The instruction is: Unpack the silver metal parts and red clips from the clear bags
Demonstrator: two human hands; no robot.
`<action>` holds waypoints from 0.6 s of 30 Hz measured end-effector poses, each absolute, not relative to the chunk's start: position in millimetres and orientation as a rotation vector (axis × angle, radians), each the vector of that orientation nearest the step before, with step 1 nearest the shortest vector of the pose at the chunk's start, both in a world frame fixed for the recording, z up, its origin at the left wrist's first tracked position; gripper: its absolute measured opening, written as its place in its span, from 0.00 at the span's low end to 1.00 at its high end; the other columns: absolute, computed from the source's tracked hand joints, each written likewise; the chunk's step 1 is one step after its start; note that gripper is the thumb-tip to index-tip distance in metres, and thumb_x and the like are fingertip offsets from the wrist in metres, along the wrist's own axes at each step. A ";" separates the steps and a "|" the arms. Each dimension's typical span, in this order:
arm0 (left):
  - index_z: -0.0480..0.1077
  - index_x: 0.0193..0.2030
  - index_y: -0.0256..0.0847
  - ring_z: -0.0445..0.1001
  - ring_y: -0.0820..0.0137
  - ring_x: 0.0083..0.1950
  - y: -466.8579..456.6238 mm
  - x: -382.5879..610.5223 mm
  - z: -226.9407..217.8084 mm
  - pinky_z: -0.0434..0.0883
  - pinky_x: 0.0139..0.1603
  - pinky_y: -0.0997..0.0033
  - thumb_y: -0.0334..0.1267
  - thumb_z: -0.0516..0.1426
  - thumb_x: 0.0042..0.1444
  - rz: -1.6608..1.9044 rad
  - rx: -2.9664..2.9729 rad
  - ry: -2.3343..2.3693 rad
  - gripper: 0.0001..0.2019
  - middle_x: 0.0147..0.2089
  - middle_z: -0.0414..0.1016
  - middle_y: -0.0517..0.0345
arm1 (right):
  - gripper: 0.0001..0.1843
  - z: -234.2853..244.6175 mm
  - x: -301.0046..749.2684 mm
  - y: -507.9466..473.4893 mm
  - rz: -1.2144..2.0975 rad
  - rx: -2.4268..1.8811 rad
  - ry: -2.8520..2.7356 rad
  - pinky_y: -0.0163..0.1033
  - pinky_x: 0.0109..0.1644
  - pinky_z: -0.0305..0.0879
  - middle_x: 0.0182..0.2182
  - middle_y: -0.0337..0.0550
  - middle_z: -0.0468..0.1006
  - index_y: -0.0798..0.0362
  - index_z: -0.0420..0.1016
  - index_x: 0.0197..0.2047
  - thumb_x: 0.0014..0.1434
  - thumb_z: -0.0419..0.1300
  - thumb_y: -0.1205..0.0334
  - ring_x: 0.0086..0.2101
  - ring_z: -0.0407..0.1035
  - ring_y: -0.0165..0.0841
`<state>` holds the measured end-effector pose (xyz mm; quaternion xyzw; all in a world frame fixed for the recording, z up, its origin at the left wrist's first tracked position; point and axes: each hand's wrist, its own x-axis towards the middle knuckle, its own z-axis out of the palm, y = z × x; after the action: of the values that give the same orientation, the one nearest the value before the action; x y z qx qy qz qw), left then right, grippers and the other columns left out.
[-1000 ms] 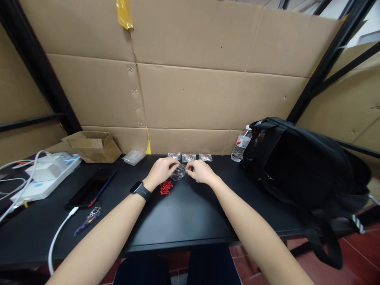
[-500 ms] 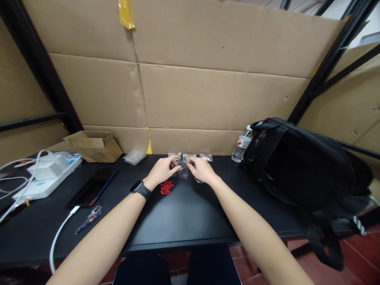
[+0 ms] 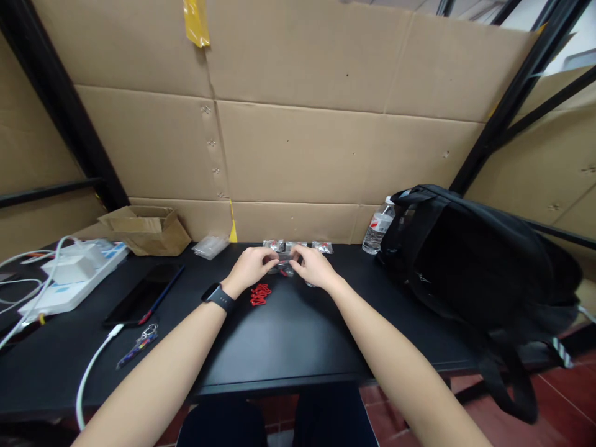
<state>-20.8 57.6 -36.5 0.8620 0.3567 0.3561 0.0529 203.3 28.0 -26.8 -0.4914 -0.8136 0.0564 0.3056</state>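
Between my two hands is a small clear plastic bag with something red inside. My left hand, with a dark watch on its wrist, pinches the bag's left edge. The right edge is pinched by my right hand. A tangle of red cords or rings lies on the table just below my left hand. Behind my hands, three small filled clear bags lie in a row along the cardboard wall. Something small and round is partly hidden under my right hand.
On the left are a stack of flat clear bags, a brown paper bag, a white power strip, a dark tablet with a pen, and a keychain. A water bottle and black backpack stand right.
My hands have drawn slightly closer around the bag. Its top edge now stretches between my fingers, and it looks flatter. The red tangle stays in place.
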 end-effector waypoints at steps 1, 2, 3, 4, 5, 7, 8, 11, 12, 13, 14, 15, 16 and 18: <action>0.78 0.38 0.44 0.79 0.65 0.39 57.5 -20.6 -36.6 0.71 0.43 0.70 0.40 0.58 0.62 1.094 2.619 1.086 0.07 0.39 0.83 0.57 | 0.08 -27.7 203.3 28.0 0.163 -1.297 -2.163 0.32 0.35 0.58 0.38 0.38 0.80 0.49 0.73 0.45 0.61 0.61 0.63 0.30 0.69 0.29; 0.78 0.39 0.44 0.79 0.65 0.40 57.6 -20.4 -36.7 0.71 0.43 0.70 0.40 0.58 0.62 1.104 2.616 1.086 0.07 0.39 0.83 0.57 | 0.09 -28.3 203.2 28.0 0.172 -1.297 -2.170 0.32 0.35 0.58 0.39 0.39 0.80 0.49 0.73 0.46 0.61 0.61 0.63 0.30 0.69 0.29; 0.78 0.39 0.44 0.79 0.65 0.40 57.8 -20.2 -36.8 0.71 0.43 0.70 0.39 0.58 0.62 1.114 2.613 1.087 0.07 0.40 0.83 0.57 | 0.10 -28.5 203.1 27.9 0.176 -1.298 -2.173 0.32 0.35 0.58 0.39 0.39 0.80 0.49 0.73 0.47 0.61 0.61 0.63 0.31 0.69 0.29; 0.78 0.39 0.44 0.79 0.65 0.40 58.0 -20.1 -37.0 0.71 0.44 0.69 0.39 0.59 0.62 1.126 2.609 1.090 0.06 0.40 0.83 0.57 | 0.10 -28.5 203.0 27.9 0.173 -1.299 -2.171 0.32 0.36 0.59 0.40 0.40 0.80 0.49 0.74 0.47 0.61 0.61 0.63 0.31 0.70 0.29; 0.78 0.40 0.44 0.79 0.65 0.40 58.3 -20.0 -37.0 0.71 0.44 0.69 0.39 0.59 0.62 1.138 2.606 1.094 0.06 0.40 0.83 0.57 | 0.10 -28.1 202.9 28.0 0.164 -1.300 -2.165 0.32 0.36 0.59 0.39 0.40 0.80 0.49 0.74 0.47 0.62 0.61 0.64 0.31 0.70 0.29; 0.77 0.40 0.44 0.79 0.64 0.40 58.6 -19.8 -37.0 0.71 0.45 0.68 0.40 0.58 0.62 1.158 2.607 1.098 0.06 0.40 0.82 0.57 | 0.08 -26.8 202.8 28.2 0.137 -1.300 -2.147 0.32 0.38 0.60 0.39 0.40 0.80 0.49 0.75 0.46 0.62 0.59 0.65 0.32 0.70 0.30; 0.77 0.40 0.44 0.79 0.64 0.41 58.6 -19.7 -37.0 0.71 0.45 0.68 0.40 0.58 0.63 1.163 2.610 1.094 0.06 0.40 0.82 0.56 | 0.07 -26.1 203.0 28.4 0.124 -1.301 -2.142 0.33 0.38 0.60 0.38 0.40 0.80 0.49 0.76 0.44 0.63 0.59 0.66 0.32 0.70 0.30; 0.77 0.40 0.44 0.79 0.65 0.40 57.9 -19.2 -36.9 0.71 0.44 0.69 0.41 0.58 0.63 1.148 2.604 1.065 0.07 0.40 0.82 0.56 | 0.06 -25.3 203.4 29.1 0.092 -1.301 -2.138 0.33 0.38 0.60 0.37 0.40 0.81 0.49 0.77 0.40 0.63 0.58 0.66 0.32 0.71 0.31; 0.77 0.41 0.44 0.79 0.65 0.39 57.7 -19.1 -37.0 0.71 0.44 0.69 0.41 0.58 0.62 1.127 2.596 1.052 0.07 0.39 0.82 0.56 | 0.06 -25.4 203.4 29.3 0.087 -1.303 -2.136 0.33 0.38 0.60 0.36 0.40 0.81 0.49 0.77 0.40 0.62 0.59 0.66 0.32 0.71 0.31; 0.77 0.41 0.44 0.79 0.65 0.39 57.6 -19.2 -37.2 0.71 0.43 0.70 0.41 0.59 0.61 1.100 2.589 1.037 0.06 0.39 0.82 0.57 | 0.05 -25.6 203.3 29.5 0.085 -1.306 -2.131 0.33 0.38 0.60 0.36 0.40 0.81 0.49 0.77 0.39 0.62 0.59 0.66 0.32 0.71 0.31; 0.77 0.41 0.44 0.79 0.66 0.38 57.7 -19.4 -37.5 0.71 0.42 0.71 0.41 0.60 0.60 1.070 2.584 1.023 0.06 0.38 0.82 0.57 | 0.05 -25.8 203.1 29.6 0.088 -1.309 -2.126 0.32 0.38 0.60 0.35 0.40 0.81 0.49 0.77 0.39 0.62 0.59 0.66 0.32 0.71 0.31; 0.77 0.41 0.45 0.79 0.66 0.38 57.8 -19.7 -37.8 0.71 0.41 0.71 0.41 0.61 0.60 1.041 2.584 1.014 0.06 0.38 0.82 0.58 | 0.05 -26.0 202.8 29.6 0.093 -1.312 -2.122 0.32 0.38 0.60 0.35 0.40 0.81 0.49 0.77 0.39 0.62 0.59 0.66 0.31 0.71 0.31; 0.77 0.40 0.45 0.79 0.66 0.38 58.0 -20.2 -38.1 0.71 0.41 0.71 0.41 0.60 0.60 1.017 2.589 1.013 0.06 0.37 0.82 0.58 | 0.05 -26.1 202.4 29.6 0.097 -1.311 -2.119 0.32 0.38 0.60 0.36 0.40 0.81 0.49 0.77 0.39 0.62 0.59 0.66 0.32 0.71 0.31; 0.78 0.39 0.45 0.79 0.66 0.38 58.4 -21.0 -38.5 0.71 0.42 0.71 0.41 0.59 0.62 1.002 2.611 1.031 0.07 0.37 0.82 0.57 | 0.06 -25.8 201.5 29.5 0.102 -1.299 -2.116 0.33 0.38 0.60 0.36 0.41 0.81 0.50 0.78 0.39 0.62 0.59 0.66 0.32 0.72 0.31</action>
<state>-21.0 58.4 -38.5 0.8731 0.3447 0.3352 0.0803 201.5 29.5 -25.8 -0.4947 -0.8062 0.0387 0.3223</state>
